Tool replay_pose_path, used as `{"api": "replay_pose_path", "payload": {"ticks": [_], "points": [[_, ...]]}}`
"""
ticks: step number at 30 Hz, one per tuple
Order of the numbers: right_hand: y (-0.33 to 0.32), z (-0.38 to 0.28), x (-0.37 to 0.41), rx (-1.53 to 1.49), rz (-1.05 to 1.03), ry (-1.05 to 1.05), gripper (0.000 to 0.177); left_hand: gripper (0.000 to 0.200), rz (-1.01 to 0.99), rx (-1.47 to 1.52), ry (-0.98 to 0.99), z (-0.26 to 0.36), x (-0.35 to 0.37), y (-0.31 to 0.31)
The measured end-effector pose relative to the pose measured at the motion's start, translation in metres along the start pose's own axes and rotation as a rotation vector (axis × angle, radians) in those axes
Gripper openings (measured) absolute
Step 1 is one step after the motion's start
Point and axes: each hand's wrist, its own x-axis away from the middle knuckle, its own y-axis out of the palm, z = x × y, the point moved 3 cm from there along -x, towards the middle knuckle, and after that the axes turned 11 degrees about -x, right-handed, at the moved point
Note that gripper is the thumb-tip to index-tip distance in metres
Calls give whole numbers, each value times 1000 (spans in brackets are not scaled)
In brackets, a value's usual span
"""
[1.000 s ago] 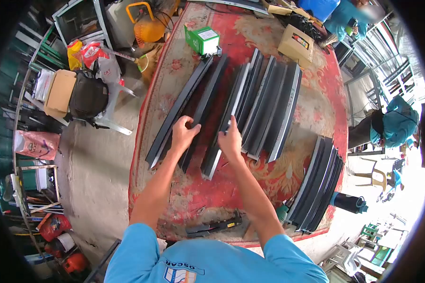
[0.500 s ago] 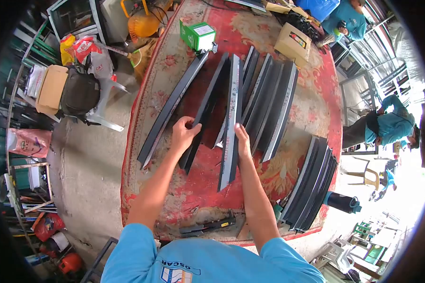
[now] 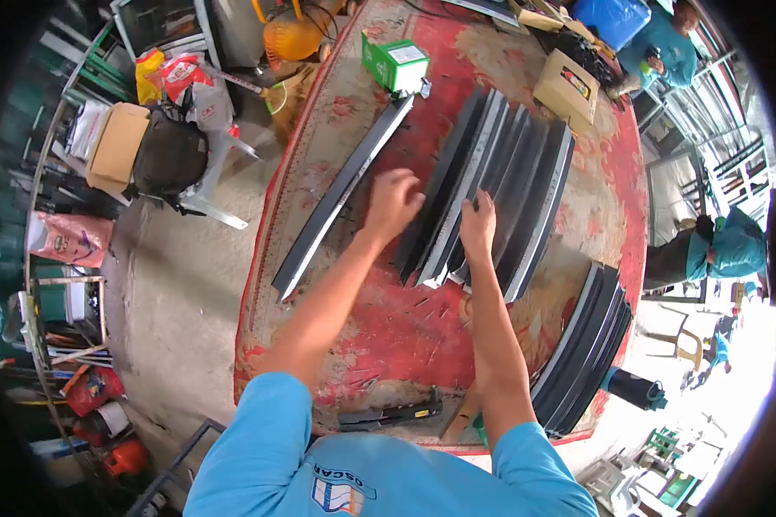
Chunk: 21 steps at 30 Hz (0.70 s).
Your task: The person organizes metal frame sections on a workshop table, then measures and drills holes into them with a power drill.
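Hands apart from each other. Left hand [image 3: 395,202]: fingers loosely bent, nothing visible in the grasp, just beside a row of dark profiles [image 3: 526,198] (contact impossible to tell). Right hand [image 3: 478,226]: over the same row, at a light-edged strip, grip impossible to tell. Row: side by side, slanting, mid-bench [image 3: 405,353], on red patterned cloth. Leftward: single dark profile [image 3: 345,198], well apart from the row. Beyond: green box [image 3: 397,65], cardboard box [image 3: 567,89]. Near right: second stack [image 3: 582,345], dark bottle [image 3: 634,389].
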Motion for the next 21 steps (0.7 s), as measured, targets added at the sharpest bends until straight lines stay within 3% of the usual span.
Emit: {"api": "replay_pose_path", "payload": {"ticks": [1,2,5,6,7,9,11,13,15,16,19,20,21], "points": [[-9,-13,5,5,14,21,39,27,108,-71,12,-3,-1,-20],[-22,-26,13,-145,-69,98,37,31,90,-289,-49,-3,-7,-46],[-60,-18,64,-476,-150,309,28,41,-74,-383,-408,-82,35,-59],[-72,-19,87,-532,-126,418,24,43,-307,-360,-537,-91,43,-72],[-80,-2,114,-454,-139,412,21,39,-282,-343,-351,-88,42,-82],[-105,-12,157,-306,-180,343,18,38,-267,-230,-381,-98,52,-72],[-119,-14,204,-357,-272,428,18,40,-309,-138,-411,-100,55,-53],[-140,-40,232,-351,-320,448,18,41,-336,-133,-417,-45,42,-43],[-147,-56,253,-318,-528,457,20,42,-320,-75,-346,-23,29,-18],[-153,-62,259,-318,-516,459,20,44,-411,-19,-393,-10,17,-9],[-175,-73,274,-353,-640,434,22,53,-405,5,-478,6,-6,14],[-186,-75,276,-359,-631,414,23,64,-599,272,-619,5,-9,19],[-196,-76,278,-366,-624,392,23,74,-646,243,-680,5,-10,23]]}}
